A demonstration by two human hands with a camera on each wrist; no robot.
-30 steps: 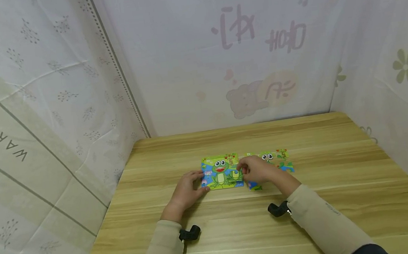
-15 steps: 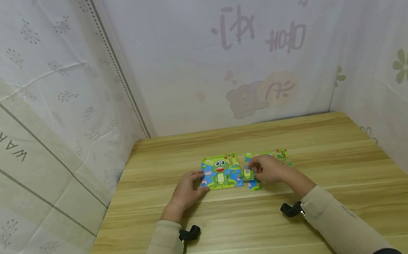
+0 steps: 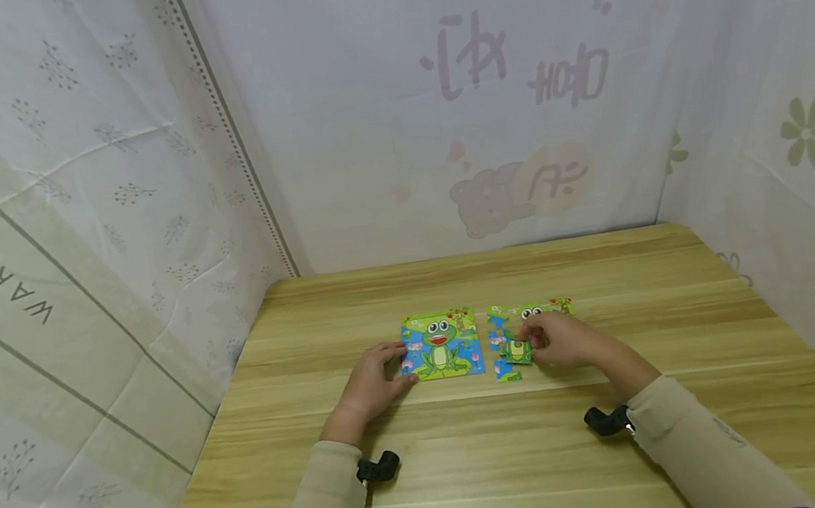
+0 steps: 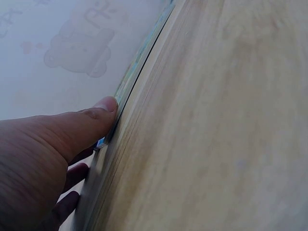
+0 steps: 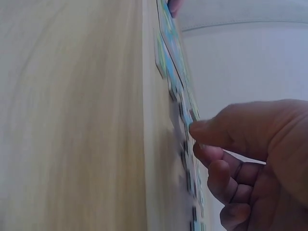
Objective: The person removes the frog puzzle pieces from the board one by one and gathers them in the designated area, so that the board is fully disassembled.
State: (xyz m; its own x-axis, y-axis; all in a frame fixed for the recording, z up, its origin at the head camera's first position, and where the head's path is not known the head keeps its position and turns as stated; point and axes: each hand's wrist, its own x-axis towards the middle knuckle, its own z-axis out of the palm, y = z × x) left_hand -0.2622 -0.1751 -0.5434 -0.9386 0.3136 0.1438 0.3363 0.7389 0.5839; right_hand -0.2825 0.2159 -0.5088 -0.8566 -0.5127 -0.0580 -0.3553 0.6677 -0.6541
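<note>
In the head view my left hand [image 3: 373, 388] holds the lower left corner of a frog picture board [image 3: 442, 355], which lies flat on the table. In the left wrist view its thumb [image 4: 96, 120] rests against the board's edge, with the other fingers partly hidden behind. My right hand [image 3: 568, 340] pinches a puzzle piece [image 3: 516, 351] showing the green frog's body, just right of the left column of pieces. Other loose puzzle pieces [image 3: 507, 372] lie around it; some are covered by the right hand. In the right wrist view thumb and forefinger meet at the piece's edge.
The wooden table [image 3: 446, 459] has patterned cloth [image 3: 376, 107] hanging behind it and on both sides. A puzzle piece with the frog's eyes [image 3: 531, 313] and a piece with a tree [image 3: 562, 303] lie beyond my right hand.
My right hand has moved right, carrying the frog-body puzzle piece from over the board's right side to the loose pieces. The left hand and the board have stayed in place.
</note>
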